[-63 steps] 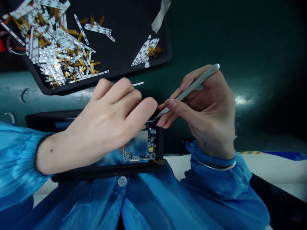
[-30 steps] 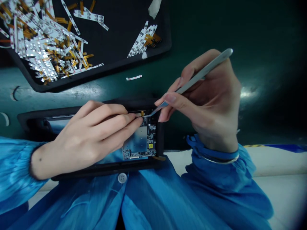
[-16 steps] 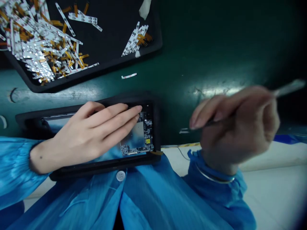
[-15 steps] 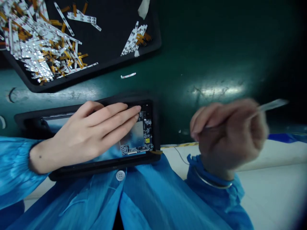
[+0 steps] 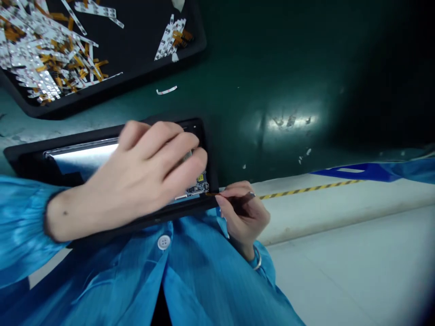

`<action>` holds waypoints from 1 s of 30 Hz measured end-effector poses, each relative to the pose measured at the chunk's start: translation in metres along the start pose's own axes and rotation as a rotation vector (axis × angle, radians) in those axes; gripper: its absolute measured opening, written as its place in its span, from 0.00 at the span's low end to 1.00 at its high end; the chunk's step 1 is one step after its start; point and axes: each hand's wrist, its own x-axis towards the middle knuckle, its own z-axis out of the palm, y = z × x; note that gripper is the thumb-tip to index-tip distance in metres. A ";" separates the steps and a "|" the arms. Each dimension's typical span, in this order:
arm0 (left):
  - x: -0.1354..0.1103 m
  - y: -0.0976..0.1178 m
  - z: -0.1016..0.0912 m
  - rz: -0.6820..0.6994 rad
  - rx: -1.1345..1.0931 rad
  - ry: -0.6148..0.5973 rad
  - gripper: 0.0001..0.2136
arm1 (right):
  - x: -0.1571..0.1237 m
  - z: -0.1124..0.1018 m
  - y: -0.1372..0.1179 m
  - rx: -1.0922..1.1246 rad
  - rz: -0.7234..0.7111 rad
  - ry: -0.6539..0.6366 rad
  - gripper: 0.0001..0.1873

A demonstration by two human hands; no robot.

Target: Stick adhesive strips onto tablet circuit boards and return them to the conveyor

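Observation:
A tablet-like device (image 5: 84,158) with a bright panel sits in a black frame tray (image 5: 210,170) in front of me. My left hand (image 5: 149,172) lies over its middle, fingers curled, slightly blurred, their tips hidden below. Past those fingers, part of a circuit board (image 5: 195,188) with a yellow square shows. At the tray's near right corner, my right hand (image 5: 243,210) pinches the end of an orange flex cable (image 5: 211,194) with thumb and forefinger. A small dark shiny piece shows by its other fingers; I cannot make out what it is.
A black tray (image 5: 136,77) at the back left holds a heap of white strips with orange flex tails (image 5: 54,54) and a smaller bunch (image 5: 171,38). One short white strip (image 5: 166,90) lies on the green table (image 5: 272,90). A blue object (image 5: 360,172) is beyond the table edge at right.
My right hand has come left to the tray's corner and now pinches the orange flex cable; the pale strip seen sticking out of it is out of sight. My left fingers have curled. The view has shifted.

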 end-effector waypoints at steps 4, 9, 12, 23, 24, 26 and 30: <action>0.014 0.008 0.014 -0.056 -0.286 -0.073 0.12 | -0.001 0.000 0.004 -0.110 -0.260 -0.030 0.12; 0.013 -0.003 0.008 -0.214 -0.521 -0.128 0.03 | 0.001 0.000 0.010 -0.323 -0.595 -0.095 0.12; 0.007 -0.007 -0.002 -0.262 -0.564 -0.108 0.03 | 0.004 0.003 0.008 -0.366 -0.647 -0.071 0.08; -0.016 -0.003 0.000 -0.076 -0.496 -0.133 0.07 | 0.009 0.000 -0.018 -0.458 -0.502 -0.234 0.08; -0.018 -0.002 0.001 -0.044 -0.485 -0.129 0.09 | 0.010 0.000 -0.020 -0.467 -0.506 -0.244 0.07; -0.022 -0.001 0.004 -0.002 -0.472 -0.111 0.11 | 0.015 -0.001 -0.022 -0.477 -0.531 -0.270 0.06; -0.027 -0.002 0.009 0.032 -0.503 -0.080 0.13 | 0.024 -0.004 -0.024 -0.483 -0.624 -0.345 0.08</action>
